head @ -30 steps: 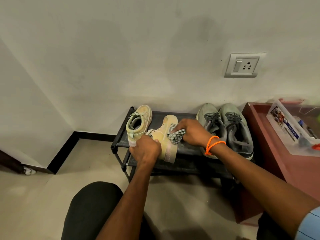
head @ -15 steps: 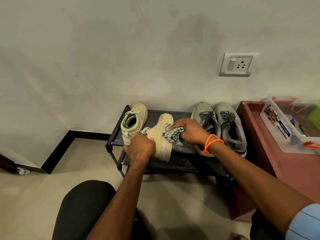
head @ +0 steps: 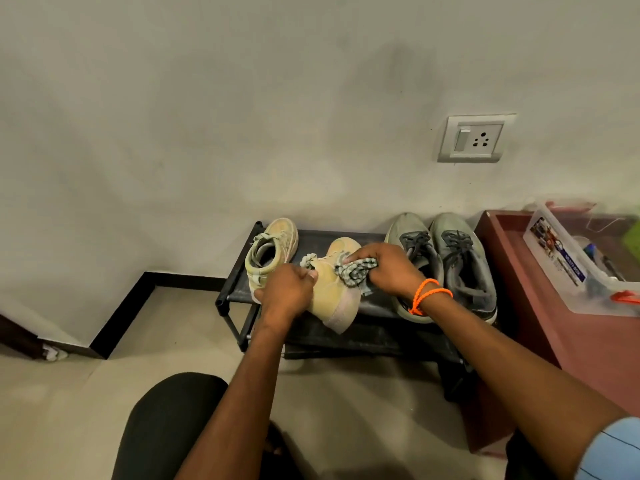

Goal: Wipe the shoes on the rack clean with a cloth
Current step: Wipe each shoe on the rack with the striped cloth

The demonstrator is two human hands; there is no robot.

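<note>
A low black shoe rack (head: 377, 301) stands against the wall. My left hand (head: 285, 294) grips a beige sneaker (head: 334, 292) by its heel side, tilted on its side over the rack's front. My right hand (head: 388, 268) holds a bunched grey-and-white checked cloth (head: 355, 271) pressed against that sneaker's upper. The matching beige sneaker (head: 272, 249) stands upright at the rack's left end. A pair of grey sneakers (head: 446, 265) sits at the right end, partly behind my right wrist, which wears orange bands.
A reddish-brown table (head: 588, 337) stands right of the rack with a clear plastic box (head: 568, 258) of small items on it. A wall socket (head: 472, 138) is above the grey pair. My knee (head: 166, 427) in black is below. Tiled floor lies left of the rack.
The cloth in my right hand has slid a little along the beige sneaker's upper. My left hand keeps hold of the shoe. The camera view shifted slightly.
</note>
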